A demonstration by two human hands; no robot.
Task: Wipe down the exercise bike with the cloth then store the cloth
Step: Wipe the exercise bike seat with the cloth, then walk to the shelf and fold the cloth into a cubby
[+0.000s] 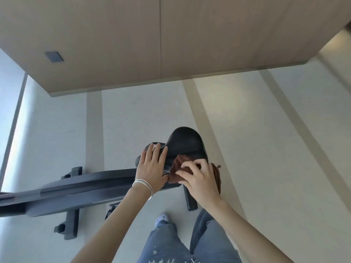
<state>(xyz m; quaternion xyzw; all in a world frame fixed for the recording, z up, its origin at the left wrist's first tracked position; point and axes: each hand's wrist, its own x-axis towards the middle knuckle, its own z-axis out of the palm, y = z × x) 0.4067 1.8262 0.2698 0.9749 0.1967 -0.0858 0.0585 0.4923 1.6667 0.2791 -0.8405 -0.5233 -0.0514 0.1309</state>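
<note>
The exercise bike's black saddle (pixel 185 144) stands in the middle of the view, and its dark grey frame (pixel 79 188) runs off to the left. My left hand (pixel 152 168) lies flat on the saddle's left side with the fingers spread; silver bangles circle the wrist. My right hand (pixel 201 180) presses a crumpled brown cloth (pixel 175 170) against the saddle's near edge, fingers bent over it. Part of the cloth hangs down to the right of that hand.
A wood-panelled wall (pixel 133 38) rises behind the bike. The floor (pixel 247 130) is pale with beige stripes. The bike's base feet (pixel 71 226) and a dark post (pixel 190 201) stand near my legs in blue jeans (pixel 190 242).
</note>
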